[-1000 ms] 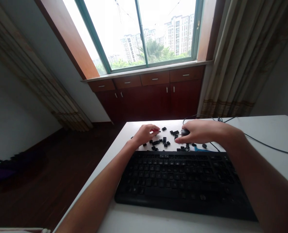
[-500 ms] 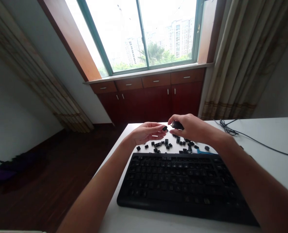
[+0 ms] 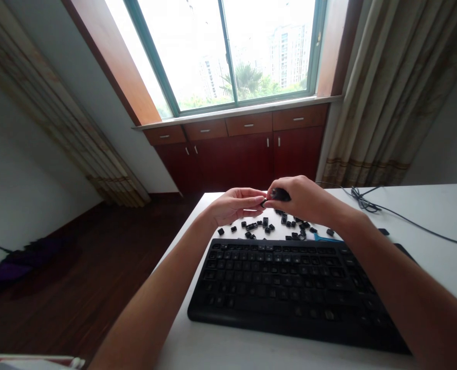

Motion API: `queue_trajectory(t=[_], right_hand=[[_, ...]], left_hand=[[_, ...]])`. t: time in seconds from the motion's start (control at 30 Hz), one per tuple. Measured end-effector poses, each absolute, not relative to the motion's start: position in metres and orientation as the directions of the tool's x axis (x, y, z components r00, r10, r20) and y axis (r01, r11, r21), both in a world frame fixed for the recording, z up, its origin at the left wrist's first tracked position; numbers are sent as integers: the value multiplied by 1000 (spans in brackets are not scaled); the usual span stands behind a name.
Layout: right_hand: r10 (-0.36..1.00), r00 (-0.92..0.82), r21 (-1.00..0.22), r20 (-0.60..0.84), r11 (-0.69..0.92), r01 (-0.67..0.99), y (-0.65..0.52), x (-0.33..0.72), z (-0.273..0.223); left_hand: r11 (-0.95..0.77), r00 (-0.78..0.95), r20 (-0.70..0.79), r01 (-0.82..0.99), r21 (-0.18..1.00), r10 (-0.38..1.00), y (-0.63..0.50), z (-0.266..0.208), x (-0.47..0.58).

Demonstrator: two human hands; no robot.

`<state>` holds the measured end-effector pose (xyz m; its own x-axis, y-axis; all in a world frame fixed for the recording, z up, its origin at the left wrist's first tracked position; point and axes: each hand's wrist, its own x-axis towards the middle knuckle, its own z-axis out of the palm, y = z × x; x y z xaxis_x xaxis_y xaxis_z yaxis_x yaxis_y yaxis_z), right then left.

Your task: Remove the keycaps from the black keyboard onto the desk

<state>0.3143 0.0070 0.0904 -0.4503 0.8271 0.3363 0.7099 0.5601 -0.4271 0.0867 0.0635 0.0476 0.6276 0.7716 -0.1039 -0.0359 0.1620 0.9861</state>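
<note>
Beyond the keyboard, my left hand [image 3: 239, 203] pinches a small black keycap [image 3: 263, 203] between thumb and fingertips. My right hand [image 3: 303, 196] is closed round a dark hand-sized tool [image 3: 281, 195], whose exact kind I cannot make out. Its thumb and fingertips meet the keycap at my left fingertips, hiding most of it. Below both hands, several loose black keycaps [image 3: 265, 222] lie scattered on the white table. Nearer me rests a black keyboard [image 3: 251, 277] with bare key sockets among its keys, its right end partly behind my right forearm.
A blue-handled brush [image 3: 323, 238] lies behind the keyboard, partly hidden by my right arm. A coiled black cable [image 3: 363, 200] runs over the right side of the white table [image 3: 424, 216]. The table's left edge drops to a dark floor [image 3: 109, 246]. Cabinets [image 3: 232, 159] stand beyond.
My right hand has moved left, so its fingertips now meet the keycap in my left hand; a gap lay between them before. The view has shifted slightly.
</note>
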Motion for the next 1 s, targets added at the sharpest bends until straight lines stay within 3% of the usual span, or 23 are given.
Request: queue_trajectory(t=[0.23, 0.6, 0.9, 1.0], right_hand=[[841, -419, -476, 342, 539, 695, 6, 310, 88], [821, -359, -451, 445, 552, 702, 6, 305, 86], [747, -395, -381, 534, 630, 676, 8, 305, 85], [751, -375, -385, 544, 621, 683, 8, 303, 84]], left_hand=[[120, 596, -79, -29, 992, 799, 63, 50, 87], [70, 631, 69, -192, 979, 773, 62, 55, 86], [41, 620, 72, -166, 985, 781, 67, 54, 75], [-43, 607, 66, -54, 998, 792, 61, 66, 75]])
